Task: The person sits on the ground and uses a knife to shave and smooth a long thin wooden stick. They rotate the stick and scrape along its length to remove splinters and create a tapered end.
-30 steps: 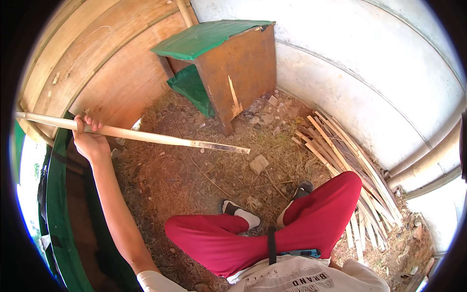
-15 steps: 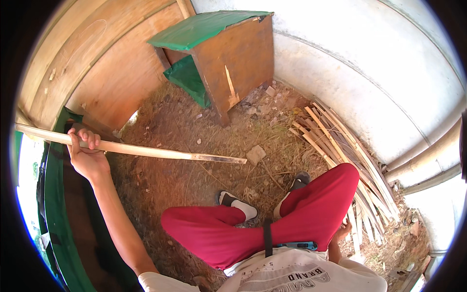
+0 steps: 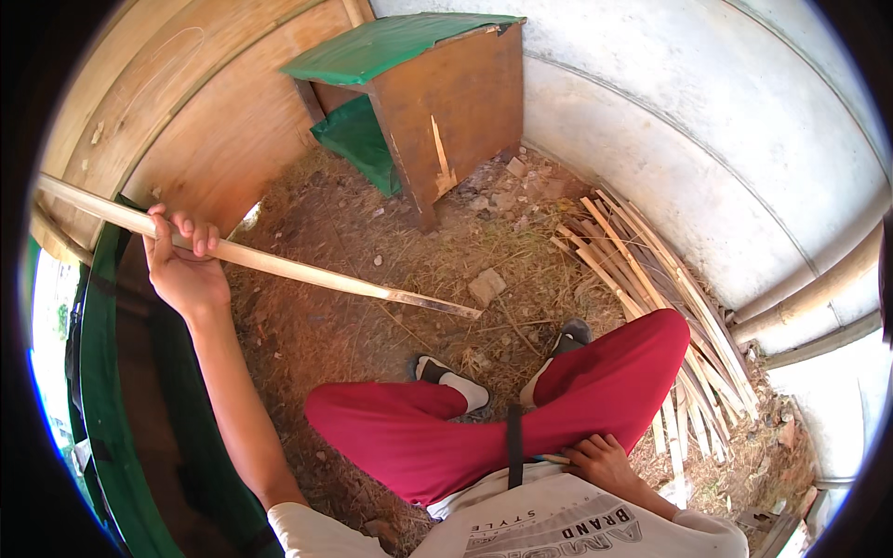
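My left hand (image 3: 189, 265), raised at the left, is closed around a long pale bamboo strip (image 3: 307, 272). The strip slants from the upper left down to the middle, and its lower end is darkened. Over my lap, my right hand (image 3: 606, 463) has its fingers curled on a blue utility knife (image 3: 549, 458). Most of the knife is hidden under the hand, and only its end shows beside the black strap (image 3: 513, 446) on my waist.
Cut bamboo strips (image 3: 642, 270) lie piled on the ground to the right, by a pale curved wall (image 3: 670, 112). A brown wooden box with a green cover (image 3: 400, 46) stands ahead. Green-edged furniture (image 3: 102, 372) is close on my left. Dry straw and a flat stone (image 3: 486, 287) lie by my feet.
My right hand has come from beside the bamboo pile onto my lap, over the utility knife. The left hand has shifted slightly right; the strip's upper end has risen, so it tilts more steeply.
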### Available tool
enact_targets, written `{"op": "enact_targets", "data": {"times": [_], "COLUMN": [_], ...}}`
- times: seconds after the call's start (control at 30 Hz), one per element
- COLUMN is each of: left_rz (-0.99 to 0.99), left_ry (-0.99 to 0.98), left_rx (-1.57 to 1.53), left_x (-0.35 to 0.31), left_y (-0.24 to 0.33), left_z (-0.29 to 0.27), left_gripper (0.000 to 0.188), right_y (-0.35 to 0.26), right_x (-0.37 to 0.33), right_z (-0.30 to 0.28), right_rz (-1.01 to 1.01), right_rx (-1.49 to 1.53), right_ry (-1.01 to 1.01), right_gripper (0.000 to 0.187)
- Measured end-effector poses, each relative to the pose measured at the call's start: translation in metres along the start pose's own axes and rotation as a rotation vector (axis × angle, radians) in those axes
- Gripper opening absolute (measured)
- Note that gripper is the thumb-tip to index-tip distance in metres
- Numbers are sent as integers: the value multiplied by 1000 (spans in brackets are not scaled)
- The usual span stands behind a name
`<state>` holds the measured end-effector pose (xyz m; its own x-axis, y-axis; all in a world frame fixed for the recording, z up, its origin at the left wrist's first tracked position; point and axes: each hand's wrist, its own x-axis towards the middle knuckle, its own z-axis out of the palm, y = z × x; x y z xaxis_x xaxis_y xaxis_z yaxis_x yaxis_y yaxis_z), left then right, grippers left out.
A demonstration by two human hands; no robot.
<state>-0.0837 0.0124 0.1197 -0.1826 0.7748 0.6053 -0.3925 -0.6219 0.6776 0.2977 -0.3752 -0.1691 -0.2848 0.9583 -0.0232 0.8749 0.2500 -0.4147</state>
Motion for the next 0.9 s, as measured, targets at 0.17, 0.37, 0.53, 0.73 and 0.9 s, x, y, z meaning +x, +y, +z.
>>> {"op": "enact_targets", "data": {"times": [0.17, 0.37, 0.53, 0.73, 0.9], "left_rz": [-61, -82, -183, -417, -543], "left_ry": [85, -32, -298, -630, -582], "left_rx": [12, -38, -145, -69, -27], "left_x": [0, 15, 25, 15, 2], "left_y": [-9, -9, -21, -44, -92], "left_z": [9, 21, 86, 216, 234], "left_gripper": [15, 15, 17, 19, 47], "right_y": [9, 61, 25, -49, -69], "right_x": [-7, -17, 99, 257, 306], "right_z": [-40, -128, -161, -135, -101], "right_rz": [202, 580, 296, -33, 29], "right_rx": [167, 114, 368, 816, 1049], "right_ry": [-125, -106, 349, 556, 616], "right_gripper": [24, 13, 26, 42, 27]}}
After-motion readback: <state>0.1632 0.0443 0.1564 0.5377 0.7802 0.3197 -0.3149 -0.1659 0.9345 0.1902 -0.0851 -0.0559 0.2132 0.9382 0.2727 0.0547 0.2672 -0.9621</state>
